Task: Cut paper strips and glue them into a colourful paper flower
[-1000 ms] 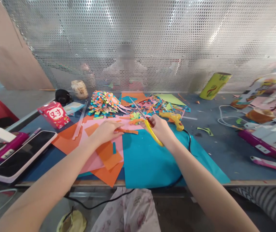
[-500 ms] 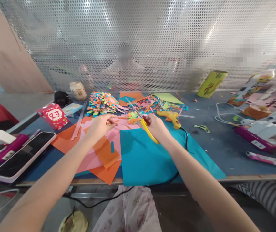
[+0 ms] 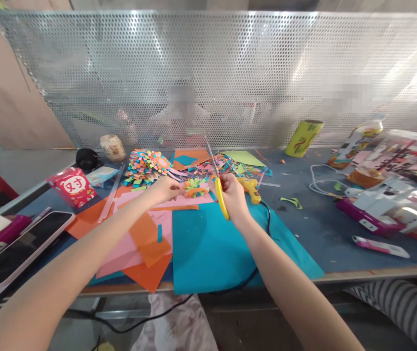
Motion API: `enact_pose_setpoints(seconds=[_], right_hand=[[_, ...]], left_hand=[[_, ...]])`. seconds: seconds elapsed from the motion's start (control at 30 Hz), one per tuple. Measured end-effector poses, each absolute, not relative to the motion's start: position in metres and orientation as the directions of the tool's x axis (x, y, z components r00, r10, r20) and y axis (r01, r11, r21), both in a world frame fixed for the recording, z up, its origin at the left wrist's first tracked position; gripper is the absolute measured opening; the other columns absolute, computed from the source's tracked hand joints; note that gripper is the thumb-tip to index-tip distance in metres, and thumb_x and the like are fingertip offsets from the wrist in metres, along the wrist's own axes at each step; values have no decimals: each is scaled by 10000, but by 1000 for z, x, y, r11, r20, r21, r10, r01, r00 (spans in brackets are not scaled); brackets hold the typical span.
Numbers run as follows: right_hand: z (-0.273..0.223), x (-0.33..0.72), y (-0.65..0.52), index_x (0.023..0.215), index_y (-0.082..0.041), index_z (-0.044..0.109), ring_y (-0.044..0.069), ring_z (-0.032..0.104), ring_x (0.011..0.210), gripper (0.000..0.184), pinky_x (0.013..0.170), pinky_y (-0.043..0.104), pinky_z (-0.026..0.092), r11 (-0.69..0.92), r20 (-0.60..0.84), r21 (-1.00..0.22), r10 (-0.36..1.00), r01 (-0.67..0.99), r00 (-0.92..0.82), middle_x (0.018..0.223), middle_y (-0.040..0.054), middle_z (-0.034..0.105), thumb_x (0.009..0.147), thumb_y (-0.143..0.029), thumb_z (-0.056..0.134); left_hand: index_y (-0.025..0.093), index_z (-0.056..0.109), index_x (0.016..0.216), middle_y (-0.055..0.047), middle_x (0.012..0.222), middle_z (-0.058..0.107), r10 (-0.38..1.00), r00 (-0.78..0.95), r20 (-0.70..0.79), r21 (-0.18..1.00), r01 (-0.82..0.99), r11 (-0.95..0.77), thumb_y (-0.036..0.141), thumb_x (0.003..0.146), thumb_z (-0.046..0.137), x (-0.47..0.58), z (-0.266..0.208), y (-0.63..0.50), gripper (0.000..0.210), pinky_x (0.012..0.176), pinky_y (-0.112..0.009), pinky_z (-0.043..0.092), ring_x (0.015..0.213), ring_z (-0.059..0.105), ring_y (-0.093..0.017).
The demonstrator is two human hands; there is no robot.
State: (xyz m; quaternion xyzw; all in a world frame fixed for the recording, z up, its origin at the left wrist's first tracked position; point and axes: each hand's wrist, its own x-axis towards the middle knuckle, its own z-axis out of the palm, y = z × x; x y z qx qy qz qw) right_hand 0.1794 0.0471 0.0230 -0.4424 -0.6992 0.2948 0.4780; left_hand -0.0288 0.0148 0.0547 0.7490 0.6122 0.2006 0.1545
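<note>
My right hand is wrapped round the yellow handles of a pair of scissors, whose blades point up and away from me. My left hand has its fingertips pinched at the left edge of a small paper flower with green and orange fringed petals. The flower sits between both hands, close to my right fingertips. Below them lie a blue paper sheet, pink paper and orange paper. An orange strip crosses the sheets.
A cluster of fringed paper flowers stands behind my left hand, beside a heap of paper scraps. A yellow glue gun lies right of my right hand. Further out are a phone, a red packet, a cutter knife and a yellow tube.
My left hand has moved in to the flower, which now shows more fully between the hands. The scissors have swung more upright. The camera view has shifted.
</note>
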Motion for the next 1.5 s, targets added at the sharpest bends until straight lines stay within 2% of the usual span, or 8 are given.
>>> enact_pose_setpoints(seconds=[0.2,0.4,0.57,0.73,0.87,1.03,1.3,1.5], right_hand=[[27,190,56,780,-216,457,149,544,607,357,519,251,413,398,405,-882,914,251,-27,683,-1,579,686,-521,616],[25,192,61,763,-223,438,158,542,600,344,502,250,392,367,380,-880,925,303,-15,675,4,579,692,-516,606],[24,184,54,749,-226,423,160,548,627,302,529,247,376,395,386,-849,917,352,-100,694,3,585,697,-468,596],[23,175,43,706,-225,406,139,504,596,293,534,246,344,435,371,-786,900,440,-227,654,-22,553,695,-449,594],[19,172,41,719,-226,404,128,490,570,331,523,250,360,457,367,-804,885,380,-287,636,-38,537,675,-465,628],[24,167,36,779,-224,406,118,551,583,445,541,270,452,387,337,-921,856,52,-392,761,-15,602,589,-490,708],[35,162,24,786,-223,387,74,513,480,504,459,235,422,232,217,-972,863,-22,-456,680,-79,533,501,-383,770],[29,163,24,759,-220,393,84,525,526,413,470,226,407,223,180,-975,815,11,-551,687,-57,576,535,-295,731]], left_hand=[[55,651,1025,-145,978,695,960,117,256,405,888,-216,243,857,372,15,58,113,376,718,-257,443,855,635,-206],[168,388,1367,-159,1395,460,965,194,177,379,891,-249,441,723,626,0,62,102,739,881,-297,430,1117,571,-254],[236,618,1112,-53,1042,700,873,438,213,214,851,-479,520,744,601,-33,45,22,465,807,-284,459,926,649,-215],[201,685,969,-85,969,720,852,461,249,116,859,-499,244,840,498,-43,19,-18,231,850,-337,474,921,656,-216],[178,678,948,-96,986,717,914,211,347,451,816,-360,223,817,504,-43,22,-26,223,811,-344,509,887,661,-208],[135,654,966,-97,915,718,977,30,213,878,432,-205,314,756,595,-40,30,-32,282,673,-301,534,728,666,-167],[174,694,919,-84,977,723,957,217,191,848,455,-272,278,752,625,-41,34,-38,208,725,-307,530,837,665,-178],[173,694,933,-52,836,725,967,99,234,752,612,-244,353,736,656,-59,55,-42,269,634,-271,481,752,652,-176]])
